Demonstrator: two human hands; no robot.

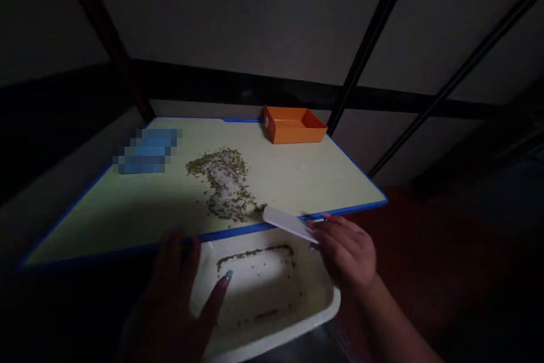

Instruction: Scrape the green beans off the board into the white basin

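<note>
My right hand (346,250) grips a flat white scraper (289,222) with a rounded end. The scraper's tip is over the table's front edge, beside a small clump of green bits. Spread on the table (297,176) lies a loose pile of small green and whitish grains (227,182). Just below that edge is a white plastic basin (272,346) with green bits scattered along its bottom. My left hand (182,295), dark and partly blurred, has its fingers apart at the basin's left side. Its thumb reaches over the basin; whether it touches the rim I cannot tell.
An orange open box (297,135) stands at the table's back right. A blue, pixelated item (148,150) lies at the back left. Blue edging runs round the table, and a panelled wall (238,17) rises behind it. The surroundings are dark.
</note>
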